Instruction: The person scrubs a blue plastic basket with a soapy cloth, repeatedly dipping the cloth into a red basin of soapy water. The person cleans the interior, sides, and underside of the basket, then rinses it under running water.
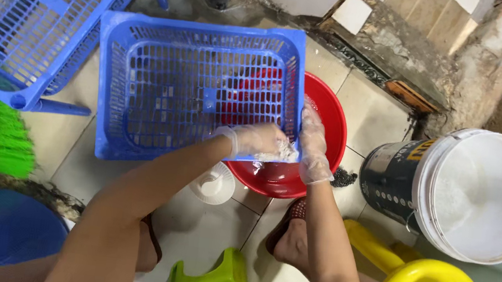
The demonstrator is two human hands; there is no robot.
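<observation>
Scrubbing the blue basket (197,91), which is tilted over the red basin (329,115), I keep the left hand (257,142) closed on a soapy pad against its rim while the right hand (313,148) grips the corner; brace firmly.

A blue slatted crate (200,91) rests tilted over a red basin (321,136) on the tiled floor (203,230). The gloved left hand (257,142) presses a soapy pad against the crate's lower right corner; the gloved right hand (314,148) grips its right edge. A white bucket (472,191) stands to the right.
</observation>
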